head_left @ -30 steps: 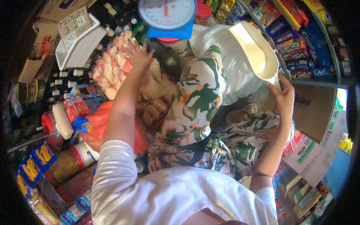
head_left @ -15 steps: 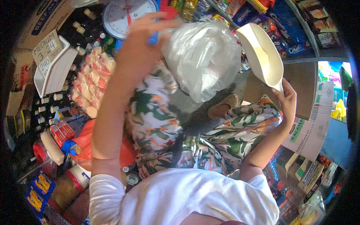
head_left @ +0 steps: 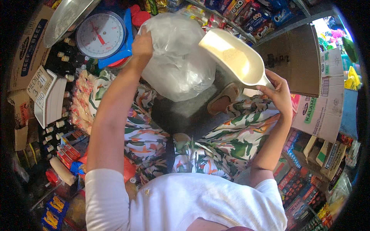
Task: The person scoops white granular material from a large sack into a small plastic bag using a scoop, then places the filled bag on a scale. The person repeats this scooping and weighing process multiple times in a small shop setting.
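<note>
A large clear plastic bag [head_left: 177, 57] bulges in front of my legs, its contents too blurred to make out. My left hand [head_left: 142, 45] is closed on the left upper edge of this bag, fingertips partly hidden. On the other side, my right hand [head_left: 278, 91] grips the handle of a cream-coloured scoop [head_left: 248, 69]. The scoop's hollow faces up, and its mouth points up and left, over the bag's right edge. Some pale material seems to lie in the hollow. Just left of the bag stands a dial scale [head_left: 101, 36] with a blue body.
A metal pan [head_left: 69, 19] sits at upper left. Several bottles and a white tray with a cardboard sign [head_left: 40, 86] line the left side. Cardboard boxes [head_left: 287, 57] stand at right, beneath a shelf of snack packs [head_left: 254, 19]. A brown sandal [head_left: 223, 99] shows below the bag.
My left hand has come down from its blurred reach near the scale and now holds the bag's edge. The scoop has tilted further left, toward the bag. The whole view has shifted.
</note>
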Demonstrator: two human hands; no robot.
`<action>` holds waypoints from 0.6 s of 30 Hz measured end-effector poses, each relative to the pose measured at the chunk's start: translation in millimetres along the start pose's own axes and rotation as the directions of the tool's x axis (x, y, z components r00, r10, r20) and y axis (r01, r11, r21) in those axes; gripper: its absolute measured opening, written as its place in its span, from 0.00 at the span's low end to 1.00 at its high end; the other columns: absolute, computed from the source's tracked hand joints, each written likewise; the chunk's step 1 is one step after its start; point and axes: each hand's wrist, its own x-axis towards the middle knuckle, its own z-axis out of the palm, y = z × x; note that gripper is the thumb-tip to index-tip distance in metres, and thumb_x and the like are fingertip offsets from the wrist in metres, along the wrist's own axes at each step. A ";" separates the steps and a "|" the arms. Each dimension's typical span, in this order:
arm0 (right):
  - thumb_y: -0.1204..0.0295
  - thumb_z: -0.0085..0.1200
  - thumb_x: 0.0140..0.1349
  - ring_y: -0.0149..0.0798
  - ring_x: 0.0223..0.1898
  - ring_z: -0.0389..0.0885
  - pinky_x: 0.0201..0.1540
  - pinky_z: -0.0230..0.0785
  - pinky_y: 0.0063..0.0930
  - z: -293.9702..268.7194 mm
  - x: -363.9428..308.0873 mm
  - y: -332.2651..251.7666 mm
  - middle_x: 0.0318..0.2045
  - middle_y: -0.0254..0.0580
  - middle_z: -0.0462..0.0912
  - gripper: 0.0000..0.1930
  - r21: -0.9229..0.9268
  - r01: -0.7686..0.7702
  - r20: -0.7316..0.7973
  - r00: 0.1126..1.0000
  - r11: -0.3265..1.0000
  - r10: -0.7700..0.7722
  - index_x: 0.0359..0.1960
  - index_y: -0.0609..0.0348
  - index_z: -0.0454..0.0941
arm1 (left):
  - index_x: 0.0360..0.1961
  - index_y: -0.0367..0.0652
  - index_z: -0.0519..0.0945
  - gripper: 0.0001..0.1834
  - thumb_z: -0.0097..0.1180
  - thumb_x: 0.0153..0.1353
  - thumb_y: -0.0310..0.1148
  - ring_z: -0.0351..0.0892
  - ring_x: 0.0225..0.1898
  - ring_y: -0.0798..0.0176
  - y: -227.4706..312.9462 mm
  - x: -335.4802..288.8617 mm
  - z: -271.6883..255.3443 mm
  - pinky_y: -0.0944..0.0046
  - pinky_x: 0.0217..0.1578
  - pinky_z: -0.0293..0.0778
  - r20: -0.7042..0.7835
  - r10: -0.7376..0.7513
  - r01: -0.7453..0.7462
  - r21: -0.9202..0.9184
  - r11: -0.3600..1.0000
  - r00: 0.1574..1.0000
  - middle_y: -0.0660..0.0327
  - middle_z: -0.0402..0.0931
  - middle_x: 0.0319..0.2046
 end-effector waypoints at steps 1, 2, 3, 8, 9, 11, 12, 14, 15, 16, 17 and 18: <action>0.78 0.64 0.45 0.29 0.43 0.75 0.48 0.66 0.23 1.1 -0.3 1.6 0.43 0.42 0.80 0.28 -0.021 -0.033 0.035 0.999 0.999 0.033 0.52 0.70 0.71 | 0.57 0.43 0.68 0.27 0.50 0.52 0.23 0.76 0.43 0.44 -3.4 -2.7 -17.9 0.50 0.46 0.72 -0.097 0.094 -0.093 0.010 0.996 0.991 0.51 0.67 0.53; 0.79 0.64 0.45 0.28 0.43 0.75 0.48 0.66 0.23 1.9 -0.2 2.9 0.43 0.42 0.80 0.28 -0.047 -0.061 0.070 0.995 0.997 0.064 0.52 0.70 0.71 | 0.57 0.42 0.68 0.28 0.49 0.50 0.21 0.74 0.45 0.43 -2.0 -3.8 -39.6 0.51 0.48 0.71 -0.067 0.100 -0.106 -0.103 0.989 0.993 0.50 0.66 0.54; 0.80 0.63 0.45 0.28 0.43 0.75 0.48 0.66 0.23 3.8 0.7 4.2 0.43 0.42 0.80 0.28 0.013 -0.028 0.099 0.995 1.000 0.027 0.52 0.70 0.71 | 0.56 0.42 0.68 0.29 0.49 0.49 0.20 0.73 0.47 0.42 0.7 -4.9 -63.5 0.51 0.50 0.70 -0.107 0.134 -0.153 -0.194 0.969 0.985 0.49 0.65 0.55; 0.82 0.63 0.45 0.27 0.43 0.75 0.48 0.66 0.23 3.0 2.6 0.7 0.42 0.40 0.80 0.28 0.024 -0.077 0.131 0.989 0.997 0.074 0.52 0.70 0.71 | 0.62 0.41 0.61 0.40 0.52 0.42 0.17 0.59 0.61 0.44 1.5 -17.4 -157.7 0.58 0.61 0.57 -0.311 0.284 -0.398 -0.413 0.819 0.907 0.46 0.59 0.60; 0.82 0.64 0.45 0.27 0.43 0.75 0.48 0.66 0.22 2.0 2.0 -1.1 0.42 0.39 0.79 0.28 0.040 -0.112 0.134 0.985 0.993 0.106 0.52 0.70 0.71 | 0.63 0.42 0.60 0.40 0.52 0.42 0.17 0.58 0.62 0.44 0.0 -21.0 -162.1 0.58 0.62 0.55 -0.317 0.282 -0.400 -0.421 0.814 0.906 0.45 0.59 0.60; 0.81 0.64 0.45 0.26 0.42 0.75 0.47 0.67 0.22 3.0 2.3 -3.9 0.42 0.38 0.79 0.28 0.108 -0.056 0.142 0.989 0.993 0.040 0.52 0.69 0.71 | 0.65 0.44 0.55 0.44 0.54 0.42 0.19 0.57 0.63 0.44 -0.8 -31.8 -155.0 0.58 0.63 0.53 -0.342 0.246 -0.387 -0.448 0.806 0.907 0.44 0.59 0.60; 0.81 0.64 0.45 0.26 0.42 0.75 0.47 0.67 0.22 4.0 2.8 -4.6 0.42 0.37 0.79 0.28 0.138 -0.028 0.146 0.989 0.990 0.008 0.52 0.69 0.71 | 0.66 0.44 0.54 0.45 0.53 0.42 0.19 0.57 0.62 0.42 -1.8 -37.2 -147.4 0.57 0.62 0.54 -0.224 0.199 -0.286 -0.482 0.828 0.954 0.42 0.58 0.60; 0.81 0.64 0.45 0.26 0.42 0.75 0.46 0.67 0.21 8.4 4.4 -4.6 0.41 0.36 0.80 0.28 0.138 -0.025 0.133 0.991 0.990 0.007 0.52 0.69 0.71 | 0.66 0.45 0.52 0.45 0.52 0.42 0.20 0.56 0.61 0.38 -5.8 -46.9 -130.8 0.56 0.61 0.57 0.028 0.105 -0.076 -0.507 0.859 0.994 0.37 0.56 0.59; 0.80 0.64 0.46 0.26 0.42 0.75 0.45 0.67 0.21 11.4 5.0 -4.0 0.41 0.36 0.80 0.28 0.134 -0.056 0.125 0.991 0.989 0.039 0.52 0.69 0.72 | 0.67 0.46 0.50 0.47 0.53 0.42 0.21 0.55 0.62 0.38 -8.8 -50.6 -124.6 0.56 0.62 0.55 0.053 0.119 -0.072 -0.538 0.840 0.991 0.35 0.56 0.59; 0.80 0.64 0.46 0.26 0.42 0.75 0.45 0.67 0.21 15.1 5.8 -2.6 0.41 0.36 0.80 0.28 0.113 -0.040 0.145 0.989 0.993 0.023 0.51 0.69 0.72 | 0.67 0.45 0.50 0.47 0.53 0.42 0.21 0.56 0.62 0.38 -10.6 -51.8 -120.0 0.56 0.62 0.55 -0.010 0.135 -0.117 -0.564 0.817 0.991 0.35 0.56 0.59; 0.79 0.64 0.46 0.26 0.42 0.75 0.45 0.67 0.20 20.1 5.1 -0.3 0.41 0.36 0.80 0.27 0.090 -0.055 0.159 0.986 0.994 0.041 0.51 0.69 0.72 | 0.67 0.45 0.51 0.46 0.53 0.42 0.22 0.56 0.62 0.38 -12.3 -52.7 -117.8 0.56 0.61 0.56 -0.025 0.140 -0.129 -0.578 0.806 0.990 0.35 0.56 0.59; 0.79 0.65 0.45 0.26 0.41 0.75 0.44 0.66 0.20 24.5 5.1 2.3 0.41 0.36 0.80 0.27 0.068 -0.066 0.168 0.984 0.995 0.054 0.51 0.69 0.72 | 0.66 0.44 0.51 0.46 0.53 0.42 0.22 0.57 0.61 0.38 -13.2 -52.4 -117.3 0.56 0.61 0.56 -0.101 0.155 -0.185 -0.590 0.786 0.983 0.36 0.57 0.59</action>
